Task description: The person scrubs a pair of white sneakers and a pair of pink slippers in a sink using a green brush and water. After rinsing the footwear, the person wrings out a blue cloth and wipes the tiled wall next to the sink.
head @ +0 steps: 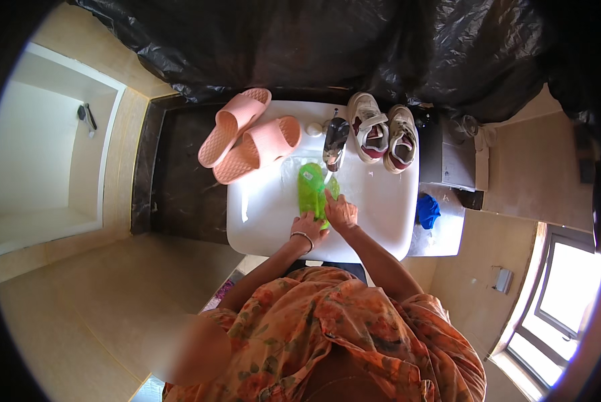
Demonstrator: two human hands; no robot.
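A bright green slipper-shaped item (311,188) with a small pale sticker lies lengthwise in the white washbasin (265,216). My left hand (309,225), with a bracelet at its wrist, grips the near end of this green item. Just to its right, my right hand (341,211) has curled fingers around the near end of a smaller translucent green object (333,187). The index finger points forward along that object, whose exact kind I cannot tell. Above both green things hangs a shiny metal faucet (335,143), with a pale streak, apparently water, below its spout.
Pink slippers (257,143) rest on the basin's back left rim, white-and-maroon sneakers (368,128) at the back right. A round white object (314,129) sits beside the faucet. To the right are a grey box (458,161) and a blue cloth (427,211). Black plastic sheeting (300,45) hangs behind.
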